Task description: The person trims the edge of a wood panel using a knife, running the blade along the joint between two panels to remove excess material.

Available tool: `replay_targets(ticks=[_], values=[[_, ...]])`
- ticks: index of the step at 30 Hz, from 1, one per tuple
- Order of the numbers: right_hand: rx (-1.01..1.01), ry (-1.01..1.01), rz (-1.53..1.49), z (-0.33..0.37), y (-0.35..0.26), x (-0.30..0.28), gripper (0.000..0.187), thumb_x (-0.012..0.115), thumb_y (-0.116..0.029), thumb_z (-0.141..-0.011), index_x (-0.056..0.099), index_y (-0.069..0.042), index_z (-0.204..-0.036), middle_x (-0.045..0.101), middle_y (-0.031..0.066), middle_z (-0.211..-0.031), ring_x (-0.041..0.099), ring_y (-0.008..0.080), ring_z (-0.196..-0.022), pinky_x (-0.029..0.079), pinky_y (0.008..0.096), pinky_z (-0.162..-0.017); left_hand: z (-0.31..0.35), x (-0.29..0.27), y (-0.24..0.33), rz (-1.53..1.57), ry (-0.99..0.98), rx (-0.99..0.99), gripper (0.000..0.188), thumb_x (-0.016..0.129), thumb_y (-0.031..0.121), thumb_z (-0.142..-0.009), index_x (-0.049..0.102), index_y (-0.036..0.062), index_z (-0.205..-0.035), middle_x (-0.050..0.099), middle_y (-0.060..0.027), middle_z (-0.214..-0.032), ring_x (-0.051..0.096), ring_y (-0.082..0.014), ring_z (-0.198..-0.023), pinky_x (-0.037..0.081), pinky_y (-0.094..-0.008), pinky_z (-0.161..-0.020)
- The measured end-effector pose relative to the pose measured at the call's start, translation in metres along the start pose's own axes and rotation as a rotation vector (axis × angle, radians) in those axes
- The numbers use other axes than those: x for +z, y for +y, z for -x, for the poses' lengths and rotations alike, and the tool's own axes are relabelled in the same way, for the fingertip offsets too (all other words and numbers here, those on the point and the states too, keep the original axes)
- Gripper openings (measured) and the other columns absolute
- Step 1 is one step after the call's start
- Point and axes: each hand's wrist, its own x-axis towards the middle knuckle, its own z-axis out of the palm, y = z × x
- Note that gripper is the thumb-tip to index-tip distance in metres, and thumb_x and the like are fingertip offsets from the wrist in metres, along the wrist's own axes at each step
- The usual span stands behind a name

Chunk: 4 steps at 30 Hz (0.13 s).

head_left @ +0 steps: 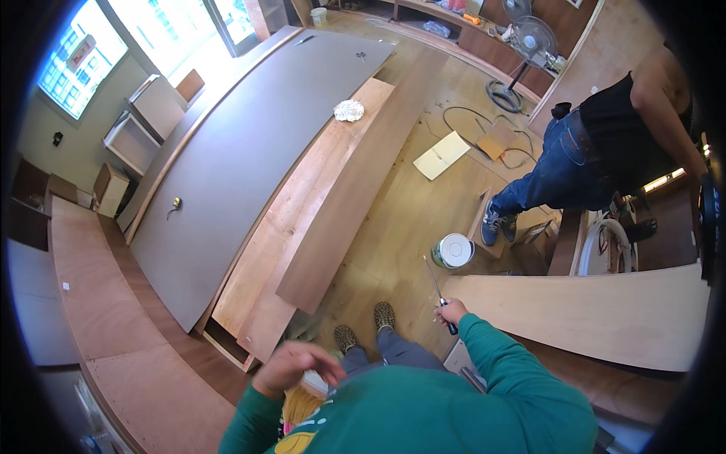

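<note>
My right hand [451,312] is closed round the dark handle of a long-shafted screwdriver [434,278], which points away from me. Just beyond its tip stands a round paint bucket [456,250] with a white lid. To the right of that hand lies a long pale wooden board [575,309]. My left hand [299,366] is held in front of my body at the lower left. Its fingers are loosely bent and apart, and nothing shows in them. Below it, a bristly straw-coloured brush or broom [302,407] is partly hidden.
A big grey panel [249,144] spreads across the left, with a tape measure [177,203] on it. Wooden boards [370,181] lie alongside, bearing a crumpled white cloth [349,110]. A person in jeans [556,163] stands at right. Cables [473,121] and a fan [529,41] are farther off.
</note>
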Motion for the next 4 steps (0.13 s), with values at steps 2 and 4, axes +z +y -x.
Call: replay_targets(ticks=[2, 4], values=[[0.006, 0.003, 0.046, 0.012, -0.006, -0.013, 0.018, 0.072, -0.01, -0.082, 0.058, -0.002, -0.09, 0.06, 0.0091, -0.067, 0.059, 0.0183, -0.053, 0.05, 0.0329, -0.048, -0.007, 0.041, 0.061, -0.168, 0.04, 0.346, 0.059, 0.059, 0.047, -0.091, 0.067, -0.0077, -0.111, 0.066, -0.0268, -0.114, 0.063, -0.0329, -0.111, 0.047, -0.0417, -0.1], [0.017, -0.047, 0.113, 0.021, -0.007, -0.025, 0.019, 0.072, -0.011, -0.082, 0.058, -0.002, -0.09, 0.061, 0.0092, -0.067, 0.059, 0.019, -0.053, 0.05, 0.0334, -0.048, -0.012, 0.085, 0.114, -0.515, -0.119, 0.613, 0.063, 0.059, 0.053, -0.088, 0.066, -0.0033, -0.117, 0.06, -0.0296, -0.125, 0.055, -0.037, -0.123, 0.039, -0.0479, -0.107]])
